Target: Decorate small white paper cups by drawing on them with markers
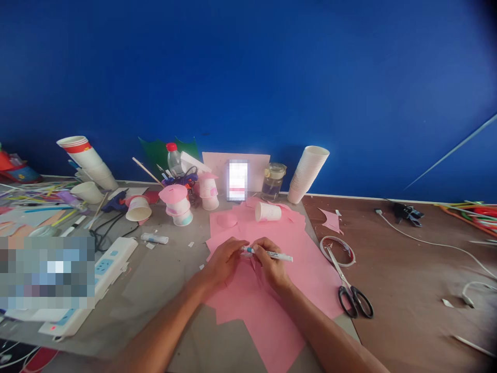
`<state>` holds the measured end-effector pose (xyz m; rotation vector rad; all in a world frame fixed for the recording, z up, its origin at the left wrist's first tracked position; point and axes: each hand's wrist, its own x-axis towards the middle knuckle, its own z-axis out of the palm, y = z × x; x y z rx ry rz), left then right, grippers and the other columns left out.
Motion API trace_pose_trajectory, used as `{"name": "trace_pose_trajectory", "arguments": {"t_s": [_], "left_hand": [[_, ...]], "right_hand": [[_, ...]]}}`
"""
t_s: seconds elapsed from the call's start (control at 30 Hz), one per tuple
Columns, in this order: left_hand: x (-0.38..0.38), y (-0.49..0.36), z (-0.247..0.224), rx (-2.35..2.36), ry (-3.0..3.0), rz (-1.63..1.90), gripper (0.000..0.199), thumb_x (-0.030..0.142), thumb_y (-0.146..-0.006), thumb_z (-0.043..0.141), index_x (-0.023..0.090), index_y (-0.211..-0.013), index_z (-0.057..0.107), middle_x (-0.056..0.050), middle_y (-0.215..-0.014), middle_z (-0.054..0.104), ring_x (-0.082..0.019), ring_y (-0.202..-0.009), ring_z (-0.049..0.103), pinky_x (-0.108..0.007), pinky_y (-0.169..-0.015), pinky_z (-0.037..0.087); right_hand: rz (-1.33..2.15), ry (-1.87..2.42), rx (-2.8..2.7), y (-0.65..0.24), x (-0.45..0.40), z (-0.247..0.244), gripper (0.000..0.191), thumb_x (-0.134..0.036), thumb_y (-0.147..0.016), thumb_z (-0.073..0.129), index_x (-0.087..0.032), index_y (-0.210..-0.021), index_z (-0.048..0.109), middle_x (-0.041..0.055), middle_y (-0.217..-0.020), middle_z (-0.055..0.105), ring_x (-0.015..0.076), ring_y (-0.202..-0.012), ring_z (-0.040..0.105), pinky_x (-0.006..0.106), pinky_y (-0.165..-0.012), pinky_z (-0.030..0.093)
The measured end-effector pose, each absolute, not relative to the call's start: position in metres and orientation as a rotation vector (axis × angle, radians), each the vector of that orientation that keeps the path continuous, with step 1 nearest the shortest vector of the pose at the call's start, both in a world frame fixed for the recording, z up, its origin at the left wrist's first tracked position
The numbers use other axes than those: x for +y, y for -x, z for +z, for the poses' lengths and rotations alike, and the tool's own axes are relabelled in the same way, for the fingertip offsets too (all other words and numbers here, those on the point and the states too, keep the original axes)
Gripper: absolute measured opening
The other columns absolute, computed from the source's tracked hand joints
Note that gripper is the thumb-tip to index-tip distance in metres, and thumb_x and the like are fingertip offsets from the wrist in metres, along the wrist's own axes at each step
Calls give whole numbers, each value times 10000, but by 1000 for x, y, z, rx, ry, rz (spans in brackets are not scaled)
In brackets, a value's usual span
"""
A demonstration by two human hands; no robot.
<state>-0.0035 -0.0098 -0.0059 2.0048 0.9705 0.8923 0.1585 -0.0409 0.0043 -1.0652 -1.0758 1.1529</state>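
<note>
My right hand grips a white marker with dark lettering, its blue-ringed end pointing left. Close beside it, my left hand has its fingers pinched together at the marker's left end; whatever small piece lies between them is too small to make out. Both hands are over overlapping pink paper sheets. A white paper cup lies on its side on the pink paper, just beyond my hands. Another marker lies on the grey table to the left.
Scissors and a tape roll lie on the right. Pink-topped cups, a glass jar, a lit screen and stacked cups stand behind. A power strip is at left.
</note>
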Motion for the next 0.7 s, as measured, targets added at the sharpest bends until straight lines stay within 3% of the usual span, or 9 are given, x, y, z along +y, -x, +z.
{"name": "trace_pose_trajectory", "arguments": {"t_s": [0.23, 0.43, 0.57, 0.7], "left_hand": [[-14, 7, -7, 924, -2283, 759, 412, 141, -912, 364, 228, -1295, 487, -76, -972, 608, -178, -839, 577, -307, -736, 496], [-17, 7, -15, 919, -2493, 715, 595, 159, -918, 346, 227, -1472, 140, -83, -972, 637, -191, -780, 596, -314, -675, 471], [-21, 3, -8, 817, -2610, 762, 595, 144, -907, 348, 187, -1463, 141, -94, -920, 654, -198, -723, 592, -311, -620, 447], [-26, 1, -1, 733, -2739, 899, 595, 135, -916, 331, 217, -1465, 115, -85, -918, 645, -188, -683, 573, -303, -586, 431]], "right_hand": [[1230, 1011, -1070, -158, -42, 9, 238, -388, -807, 541, -190, -676, 535, -62, -495, 417, 86, -462, 335, 228, -453, 263], [1319, 1037, -968, -159, -42, 17, 208, -375, -803, 521, -196, -698, 522, -76, -431, 387, 92, -432, 348, 222, -451, 277], [1374, 1040, -925, -159, -42, 17, 189, -357, -788, 502, -193, -701, 540, -78, -405, 378, 93, -422, 352, 215, -451, 283], [1431, 972, -890, -158, -44, 17, 178, -335, -758, 488, -199, -645, 506, -70, -441, 387, 80, -414, 317, 210, -433, 251]]}}
